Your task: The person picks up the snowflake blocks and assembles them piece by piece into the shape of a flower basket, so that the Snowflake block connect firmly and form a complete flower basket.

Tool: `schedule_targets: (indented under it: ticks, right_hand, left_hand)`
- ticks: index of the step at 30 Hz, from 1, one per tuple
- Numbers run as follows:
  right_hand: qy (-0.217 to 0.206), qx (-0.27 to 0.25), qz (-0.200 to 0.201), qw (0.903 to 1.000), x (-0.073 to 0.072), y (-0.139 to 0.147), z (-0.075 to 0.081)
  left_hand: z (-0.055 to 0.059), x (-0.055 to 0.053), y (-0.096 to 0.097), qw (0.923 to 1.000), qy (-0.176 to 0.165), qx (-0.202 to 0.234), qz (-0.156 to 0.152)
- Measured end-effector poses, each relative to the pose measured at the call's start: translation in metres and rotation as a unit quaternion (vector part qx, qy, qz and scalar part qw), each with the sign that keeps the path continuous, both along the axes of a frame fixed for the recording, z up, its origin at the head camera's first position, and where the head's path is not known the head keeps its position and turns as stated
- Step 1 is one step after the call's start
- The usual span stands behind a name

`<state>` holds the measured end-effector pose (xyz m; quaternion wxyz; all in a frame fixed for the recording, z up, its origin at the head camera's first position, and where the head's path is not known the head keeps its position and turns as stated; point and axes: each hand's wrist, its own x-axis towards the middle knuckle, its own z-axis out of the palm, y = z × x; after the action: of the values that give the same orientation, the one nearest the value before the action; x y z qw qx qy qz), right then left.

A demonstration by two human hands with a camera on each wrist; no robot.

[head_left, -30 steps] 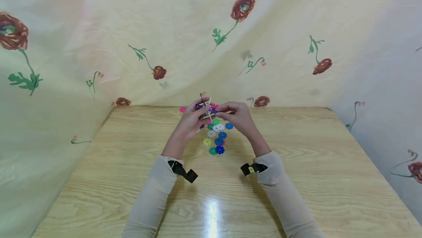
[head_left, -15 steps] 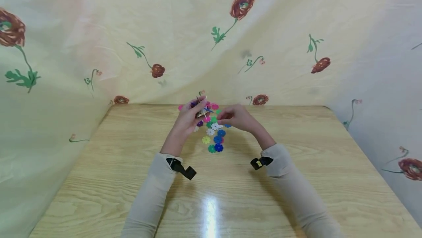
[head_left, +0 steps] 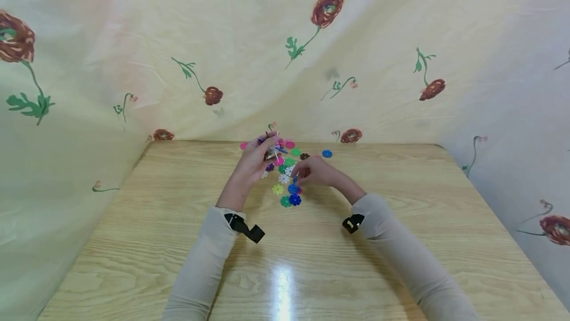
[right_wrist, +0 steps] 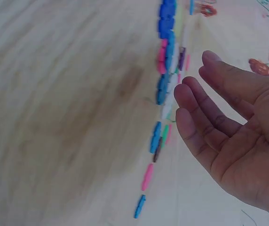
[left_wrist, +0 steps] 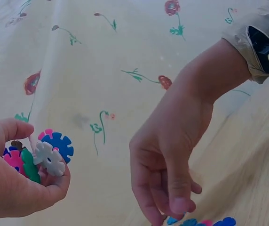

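My left hand holds a cluster of notched plastic snowflake discs above the table's far side. In the left wrist view the cluster shows a white disc, a blue disc, a green disc and a pink disc; the fingers curl beneath it. My right hand hangs over loose discs, fingers pointing down and loosely bent. Its fingertips are close to a blue disc; whether they touch it cannot be told. Seen from the right wrist, the right hand has nothing between thumb and fingers.
Loose discs lie scattered on the wooden table, among them a yellow disc, a dark blue disc, a brown disc and a blue disc farther right. A flowered cloth hangs behind the table.
My right hand has left the cluster and moved right and nearer, down over the loose discs, uncovering the brown and blue ones behind it. The left hand keeps the cluster, drawn slightly left.
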<state>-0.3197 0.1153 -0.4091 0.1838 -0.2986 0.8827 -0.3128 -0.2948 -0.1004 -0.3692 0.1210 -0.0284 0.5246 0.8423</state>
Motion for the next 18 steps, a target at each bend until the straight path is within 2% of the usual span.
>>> schedule_targets:
  ticks: [5,12,18]
  right_hand:
    - [-0.024,0.023,0.002,0.9995,0.001,-0.002,-0.004]
    - [-0.022,0.011,0.023,0.9994,-0.001,-0.003,-0.011]
    - [-0.027,0.021,0.014,0.9993,-0.002,-0.005,-0.015]
  left_hand:
    - [0.001,0.001,0.0,1.0,0.0,-0.006,-0.004]
    - [0.001,0.0,0.0,0.9998,0.001,-0.02,-0.008]
    - [0.0,0.0,-0.003,0.9994,-0.003,-0.03,-0.015]
